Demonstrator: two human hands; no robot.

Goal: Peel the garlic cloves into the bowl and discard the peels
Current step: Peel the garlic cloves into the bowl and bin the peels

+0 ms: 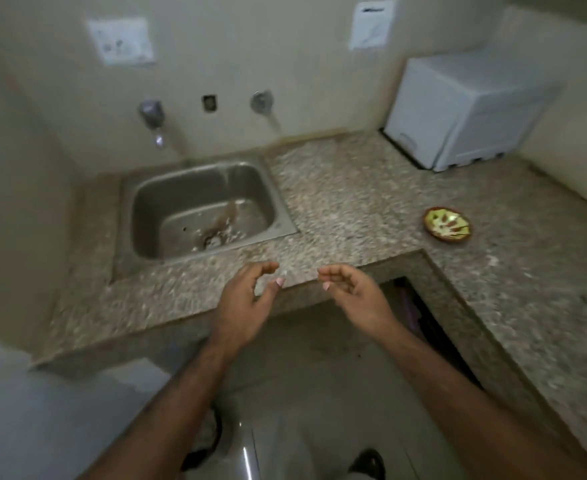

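View: one head-worn wide-angle camera, looking forward and steeply down.
Facing: it is pointing toward the back wall, over the near edge of the L-shaped tabletop.
Nearness: both hands, left hand and right hand, are sitting close below, at the near edge.
Distortion: edges are bowing; the frame is blurring.
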